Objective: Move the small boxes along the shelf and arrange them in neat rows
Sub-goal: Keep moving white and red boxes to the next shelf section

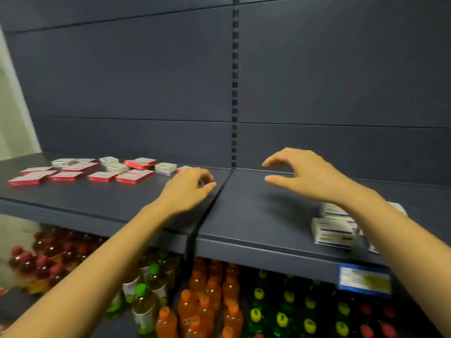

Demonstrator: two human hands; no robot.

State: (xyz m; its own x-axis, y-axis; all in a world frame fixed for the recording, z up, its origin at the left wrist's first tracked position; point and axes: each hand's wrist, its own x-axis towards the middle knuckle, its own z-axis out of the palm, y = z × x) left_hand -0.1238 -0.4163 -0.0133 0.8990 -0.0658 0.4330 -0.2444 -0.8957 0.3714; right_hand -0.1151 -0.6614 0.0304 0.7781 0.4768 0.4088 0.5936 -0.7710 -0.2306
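A dark grey shelf (253, 215) in two sections is seen, joined at a seam. On the left section, small red-and-white boxes (80, 172) are scattered at mixed angles, some touching or overlapping, and no true row is formed. On the right section, near the front edge, a few white boxes with blue bands (333, 230) are stacked, partly covered by the right forearm. Drink bottles (207, 301) are packed on the level below, and a price label (364, 279) is fixed to the shelf's front lip.

The left hand (188, 189) is held low over the shelf just left of the seam, with the fingers curled downward. A red box (183, 169) is partly hidden just behind it, and whether anything is gripped under those fingers cannot be told. The right hand (310, 175) is raised above the bare back part of the right section. Its fingers are spread and bent, the thumb is set apart, and nothing is held.

The step is judged to be the taking of the next box from the scatter, with most of the arranging not yet done. For the next move, the nearest red box would need to be pinched by its long edges, slid or lifted across the seam, and squared against the shelf line. Care is called for so that the neighbouring boxes are not knocked.
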